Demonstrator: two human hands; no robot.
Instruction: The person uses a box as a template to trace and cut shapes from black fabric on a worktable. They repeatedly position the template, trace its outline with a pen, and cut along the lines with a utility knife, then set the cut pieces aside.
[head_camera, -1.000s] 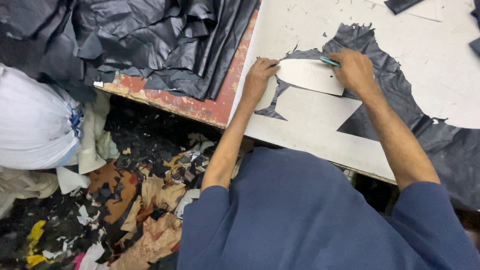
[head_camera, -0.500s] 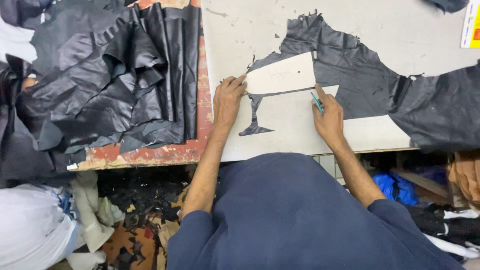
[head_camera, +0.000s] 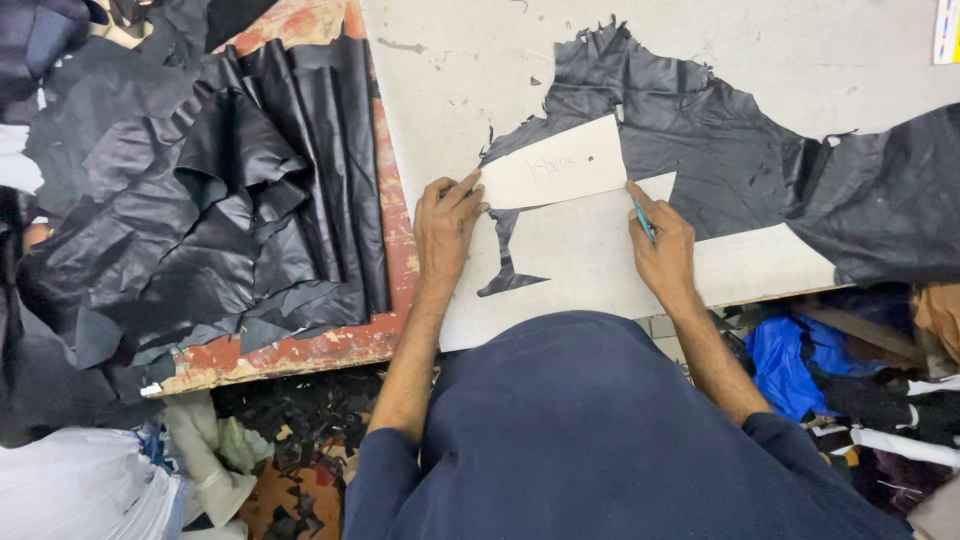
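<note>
**Black leather under a pale pattern piece**

Black leather (head_camera: 720, 150), ragged along its edges, lies spread across the white desk (head_camera: 480, 60) from the centre of the frame out to the right edge. On it rests a pale card pattern piece (head_camera: 555, 165), an oblong with slanted ends, just above the middle of the frame. The left hand (head_camera: 447, 225) lies flat on the desk with its fingertips pressing the pattern's left end, fingers spread and not closed around anything. The right hand (head_camera: 662, 245) sits below the pattern's right end, its grip closed on a thin blue-green pen (head_camera: 643, 220) whose tip points up toward the pattern's lower right corner. Upper left of the frame, a heap of folded black leather (head_camera: 230, 200) covers a worn red surface (head_camera: 300, 350). Scraps (head_camera: 300, 420) litter the floor at lower left.
</note>
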